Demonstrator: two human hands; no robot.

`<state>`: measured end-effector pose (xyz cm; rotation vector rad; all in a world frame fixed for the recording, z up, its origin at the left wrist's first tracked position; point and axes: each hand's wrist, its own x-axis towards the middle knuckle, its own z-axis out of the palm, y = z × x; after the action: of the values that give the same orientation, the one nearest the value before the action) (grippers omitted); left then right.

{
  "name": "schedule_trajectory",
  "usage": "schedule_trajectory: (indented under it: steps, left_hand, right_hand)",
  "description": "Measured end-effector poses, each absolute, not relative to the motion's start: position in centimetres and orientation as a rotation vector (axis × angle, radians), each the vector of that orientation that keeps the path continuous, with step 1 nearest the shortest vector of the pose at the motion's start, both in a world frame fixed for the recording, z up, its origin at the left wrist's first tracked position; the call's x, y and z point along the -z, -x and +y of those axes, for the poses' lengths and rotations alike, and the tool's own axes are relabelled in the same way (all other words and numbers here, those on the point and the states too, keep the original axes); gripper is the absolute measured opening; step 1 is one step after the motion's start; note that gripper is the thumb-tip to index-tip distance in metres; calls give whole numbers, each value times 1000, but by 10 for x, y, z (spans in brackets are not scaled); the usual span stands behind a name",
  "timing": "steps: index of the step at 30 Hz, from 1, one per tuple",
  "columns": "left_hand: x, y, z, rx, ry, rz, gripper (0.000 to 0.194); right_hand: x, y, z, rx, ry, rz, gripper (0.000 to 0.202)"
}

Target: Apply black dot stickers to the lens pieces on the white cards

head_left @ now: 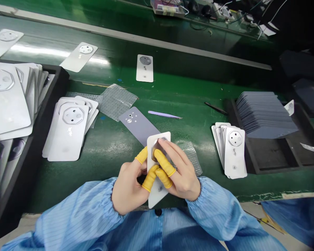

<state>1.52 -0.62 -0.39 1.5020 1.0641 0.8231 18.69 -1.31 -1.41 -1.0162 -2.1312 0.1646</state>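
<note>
Both hands hold one white phone back cover [153, 190], tilted up in front of my body. My left hand [131, 188] grips its left edge, with yellow finger cots on thumb and finger. My right hand [181, 170], also in yellow cots, presses on the camera ring area near the cover's top, which the fingers partly hide. Behind the cover lies a purple-grey phone back panel [138, 123] with camera holes. Purple tweezers [164, 114] lie beyond it on the green bench. A sheet of bubble wrap [192, 158] shows beside my right hand.
White covers [74, 136] lie stacked at left, by a black tray [13, 184] full of more. At right are another stack [234, 153] and a black divided tray [273, 169] holding grey panels [267, 115]. Single covers [144, 69] lie along the back. Dark tweezers [216, 108] rest near the right tray.
</note>
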Motion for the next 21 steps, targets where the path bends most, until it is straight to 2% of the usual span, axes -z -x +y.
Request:
schedule_trajectory:
  steps: [7,11,14,18,21]
  left_hand:
    - [-1,-20,-2,-861,-1111,917,37]
    - [0,-23,4,-932,-917,917,35]
    - [8,-23,7,-894,-1013,1047,34]
    - [25,-24,5,-867,-1325,1261,39]
    - [31,-23,8,-722,-1478,1208,44]
  right_hand:
    - [22,-189,-10,-321,1065,-1839,46]
    - [24,-187,-7,-805,1163,-1519,63]
    - [30,-177,-8,-1110,1064,-1423,66]
    - [40,-166,-11,-1133,1137,-1355,64]
    - [36,-189,-10,-1107,1188,-1336,60]
